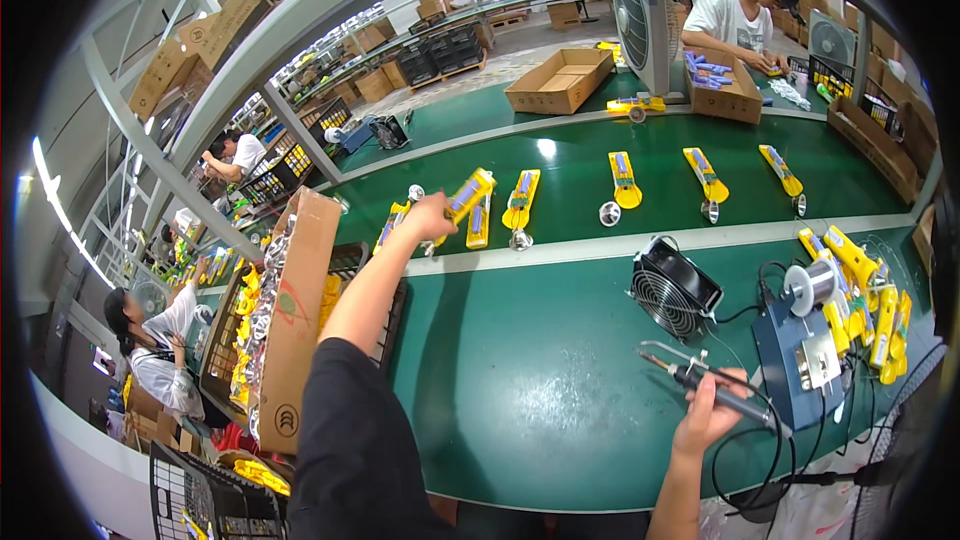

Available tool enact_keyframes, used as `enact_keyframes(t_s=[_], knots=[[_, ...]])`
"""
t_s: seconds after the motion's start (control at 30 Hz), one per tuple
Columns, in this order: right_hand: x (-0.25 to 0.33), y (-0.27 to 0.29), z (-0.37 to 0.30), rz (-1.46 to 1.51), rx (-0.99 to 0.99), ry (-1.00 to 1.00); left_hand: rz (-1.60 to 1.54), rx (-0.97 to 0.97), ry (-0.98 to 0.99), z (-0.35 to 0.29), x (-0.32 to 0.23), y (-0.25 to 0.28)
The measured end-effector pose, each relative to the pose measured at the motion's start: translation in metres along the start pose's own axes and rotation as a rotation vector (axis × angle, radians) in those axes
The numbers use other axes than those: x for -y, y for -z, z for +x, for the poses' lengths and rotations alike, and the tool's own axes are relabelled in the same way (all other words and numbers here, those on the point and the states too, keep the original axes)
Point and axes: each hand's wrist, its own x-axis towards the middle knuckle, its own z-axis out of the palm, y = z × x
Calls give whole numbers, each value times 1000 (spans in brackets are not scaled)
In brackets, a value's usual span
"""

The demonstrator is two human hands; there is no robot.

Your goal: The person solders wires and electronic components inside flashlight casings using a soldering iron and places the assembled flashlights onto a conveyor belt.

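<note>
My left hand [432, 218] stretches over the far green strip, its fingers closed on one end of a yellow flashlight housing [470, 195] with a blue battery inside. That housing is tilted above another yellow one [480, 224]. Close to the hand is a silver reflector [416, 194]. In my right hand [708, 412], at the lower right, is a soldering iron [722, 396], its tip pointing left above the green worktop [520, 380]. A thin bent metal tube runs along the iron's tip. Further housings with reflectors [625, 180] lie in a row to the right.
A small black fan [675, 288] and a blue soldering station [795, 345] with a solder spool [812, 287] stand right. Yellow housings [885, 325] are piled beyond them. A carton [300, 320] of parts borders the left. Another person [745, 20] works across the line.
</note>
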Motion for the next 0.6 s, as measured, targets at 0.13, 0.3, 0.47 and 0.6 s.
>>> enact_keyframes(t_s=[0.13, 0.3, 0.47, 0.6], knots=[[21, 10, 5, 27, -83, -119, -70, 52, -559, -68, -47, 3], [41, 32, -11, 61, -101, -88, 24, 243, -1070, -154, -109, -12], [52, 60, -30, 143, -164, -112, -1, 224, -1448, -219, -154, -14], [49, 63, -40, 193, -148, -191, 113, 19, -1227, -261, -158, -10]])
